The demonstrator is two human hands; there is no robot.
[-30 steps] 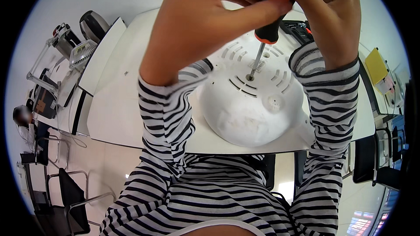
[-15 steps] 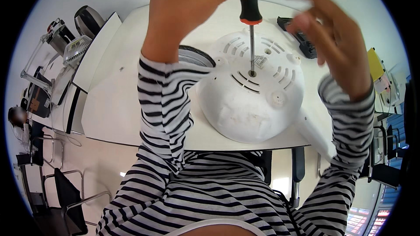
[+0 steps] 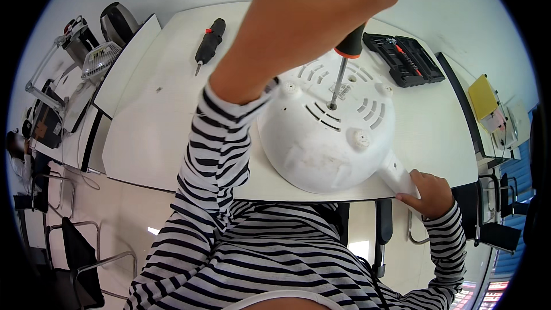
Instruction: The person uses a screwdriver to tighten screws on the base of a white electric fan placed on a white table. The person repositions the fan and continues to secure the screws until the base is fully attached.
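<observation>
A white round appliance [image 3: 321, 163] lies upside down on the table, its vented underside facing up and showing round feet, slots and a label. My left hand [image 3: 315, 17] is wrapped round the black and orange handle of a screwdriver [image 3: 351, 45]. The shaft leans slightly, and its tip sits in a recessed hole near the middle of the underside. With closed fingers, my right hand [image 3: 434, 195] grips the end of the appliance's side handle [image 3: 396, 173] at the table's near edge.
A black power screwdriver [image 3: 210, 43] lies on the table [image 3: 155, 132] at the far left. An open black tool case [image 3: 404, 60] with bits rests at the far right. Side tables hold a kettle [image 3: 119, 23] and a yellow box [image 3: 482, 97]. Chairs [image 3: 83, 258] stand around, and a person sits far left.
My right hand has come down from beside the screwdriver and taken hold of the appliance's handle. The screwdriver's top has tilted to the right with my left hand; its tip stays at the hole.
</observation>
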